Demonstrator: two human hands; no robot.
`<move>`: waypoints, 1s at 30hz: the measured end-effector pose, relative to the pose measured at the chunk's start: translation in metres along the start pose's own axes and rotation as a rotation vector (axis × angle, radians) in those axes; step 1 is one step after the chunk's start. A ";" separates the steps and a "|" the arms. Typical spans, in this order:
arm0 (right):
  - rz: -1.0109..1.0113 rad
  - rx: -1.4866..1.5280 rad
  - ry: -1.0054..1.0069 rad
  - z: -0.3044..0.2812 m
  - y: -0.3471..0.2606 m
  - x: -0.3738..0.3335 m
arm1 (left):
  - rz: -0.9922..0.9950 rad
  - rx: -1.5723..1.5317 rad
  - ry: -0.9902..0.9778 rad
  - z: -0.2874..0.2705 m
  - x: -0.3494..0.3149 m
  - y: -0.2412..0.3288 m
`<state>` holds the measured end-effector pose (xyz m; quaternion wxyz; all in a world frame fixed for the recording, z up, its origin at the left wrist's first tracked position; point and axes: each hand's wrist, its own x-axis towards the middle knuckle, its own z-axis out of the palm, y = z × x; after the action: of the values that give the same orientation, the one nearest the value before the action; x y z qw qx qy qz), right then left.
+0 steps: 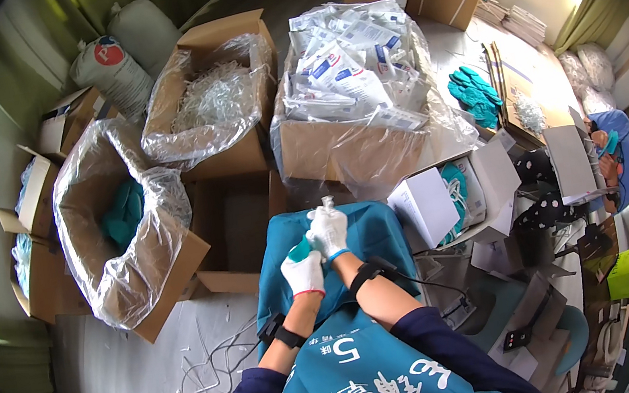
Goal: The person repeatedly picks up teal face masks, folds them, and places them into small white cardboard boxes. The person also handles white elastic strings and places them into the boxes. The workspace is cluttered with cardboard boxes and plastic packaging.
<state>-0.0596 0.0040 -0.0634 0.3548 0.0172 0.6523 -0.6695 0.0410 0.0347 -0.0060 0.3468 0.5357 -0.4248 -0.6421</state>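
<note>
Both of my hands wear white knit gloves and work close together above the teal apron (372, 228) on my lap. My left hand (303, 274) is closed around a smooth teal piece (301, 250), most of it hidden by the fingers. Just beyond it and touching it, my right hand (328, 231) is closed too. A small clear plastic piece (327, 202) sticks up from the top of that fist; its lower part is hidden. Whether the two pieces are joined cannot be seen.
Ahead stand a plastic-lined box (356, 149) of white packets and a carton (262, 66) of clear strands. Left is a lined box (87, 255) with teal pieces; right, a white box (425, 204) with teal-and-white items. Cables (210, 371) lie on the floor. Another person (626, 158) sits far right.
</note>
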 end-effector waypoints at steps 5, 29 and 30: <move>-0.339 -0.263 -0.007 0.019 0.003 0.010 | 0.127 0.047 0.011 -0.009 0.005 0.013; -0.817 -1.180 -0.157 0.037 -0.066 0.056 | 0.304 0.130 -0.127 -0.064 -0.049 0.060; -0.766 -1.146 -0.083 0.007 -0.074 0.084 | 0.426 0.338 -0.178 -0.077 -0.053 0.071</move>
<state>-0.1561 -0.0474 -0.0398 0.0711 -0.4305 0.8492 -0.2973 0.1262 0.0406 0.0750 0.3408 0.4260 -0.6575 -0.5196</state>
